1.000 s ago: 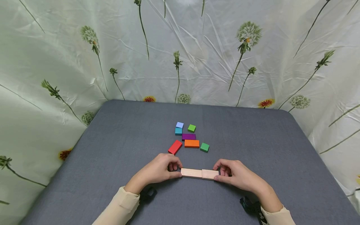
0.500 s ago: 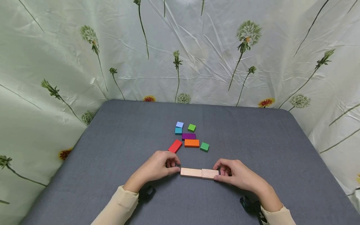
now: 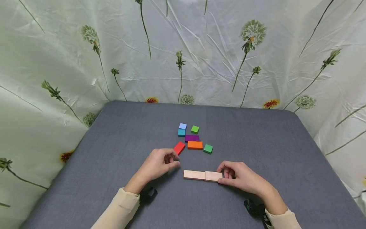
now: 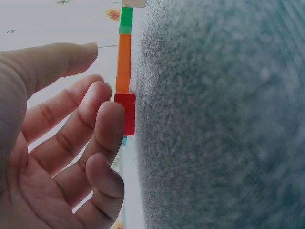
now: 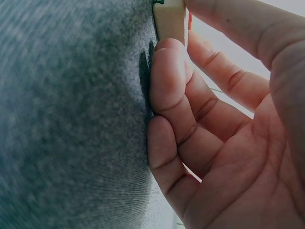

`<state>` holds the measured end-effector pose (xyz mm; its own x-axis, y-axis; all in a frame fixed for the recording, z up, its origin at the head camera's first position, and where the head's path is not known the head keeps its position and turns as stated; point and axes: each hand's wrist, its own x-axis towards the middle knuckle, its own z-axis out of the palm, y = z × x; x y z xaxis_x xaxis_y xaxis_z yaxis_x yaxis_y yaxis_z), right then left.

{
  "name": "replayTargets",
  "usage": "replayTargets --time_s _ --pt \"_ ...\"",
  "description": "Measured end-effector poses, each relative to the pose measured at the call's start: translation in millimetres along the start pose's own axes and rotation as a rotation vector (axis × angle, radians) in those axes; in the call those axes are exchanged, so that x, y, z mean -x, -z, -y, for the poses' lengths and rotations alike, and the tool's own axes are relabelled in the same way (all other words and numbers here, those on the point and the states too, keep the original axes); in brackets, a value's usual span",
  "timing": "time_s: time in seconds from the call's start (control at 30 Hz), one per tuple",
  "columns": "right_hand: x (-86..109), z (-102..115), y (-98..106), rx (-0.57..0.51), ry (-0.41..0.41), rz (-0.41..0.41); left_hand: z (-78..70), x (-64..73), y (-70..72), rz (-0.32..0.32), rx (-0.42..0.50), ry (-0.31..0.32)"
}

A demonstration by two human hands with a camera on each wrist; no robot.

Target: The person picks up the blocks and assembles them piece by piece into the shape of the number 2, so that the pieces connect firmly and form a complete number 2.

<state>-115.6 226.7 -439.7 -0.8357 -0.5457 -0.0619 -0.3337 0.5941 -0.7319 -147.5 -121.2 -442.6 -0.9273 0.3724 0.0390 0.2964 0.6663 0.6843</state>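
Two pale wooden blocks lie end to end on the grey table, a left block and a right block. My right hand pinches the right block's outer end between thumb and fingers; that block shows at the top of the right wrist view. Off the left block's end, my left hand holds nothing, its fingers loosely bent. A red block lies just beyond it, partly covered by its fingers in the head view. In the left wrist view the thumb and fingers stand apart.
Beyond the pale blocks lie an orange block, a purple block, a dark green block, a light green block, a teal block and a light blue block. A flowered curtain hangs behind the table.
My left hand has let go of the left pale block's end and moved away, left and farther from me, toward the red block. My right hand stays at the right block.
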Motion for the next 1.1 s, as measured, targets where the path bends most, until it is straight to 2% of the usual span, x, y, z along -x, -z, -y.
replayTargets --time_s 0.33,0.53,0.77,1.1 --pt "-0.2 -1.5 0.2 0.012 -0.023 0.007 -1.5 -6.4 1.2 -0.144 -0.008 0.179" --pt "-0.6 -1.8 0.7 0.014 -0.023 0.011 1.8 -12.2 3.1 -0.182 -0.036 0.241" --pt "-0.9 -1.4 1.2 0.018 -0.011 0.003 1.8 -18.3 5.1 -0.17 -0.091 0.271" --pt "-0.9 -0.9 0.9 0.002 -0.002 0.007 -1.0 -26.0 3.5 -0.125 -0.096 0.31"
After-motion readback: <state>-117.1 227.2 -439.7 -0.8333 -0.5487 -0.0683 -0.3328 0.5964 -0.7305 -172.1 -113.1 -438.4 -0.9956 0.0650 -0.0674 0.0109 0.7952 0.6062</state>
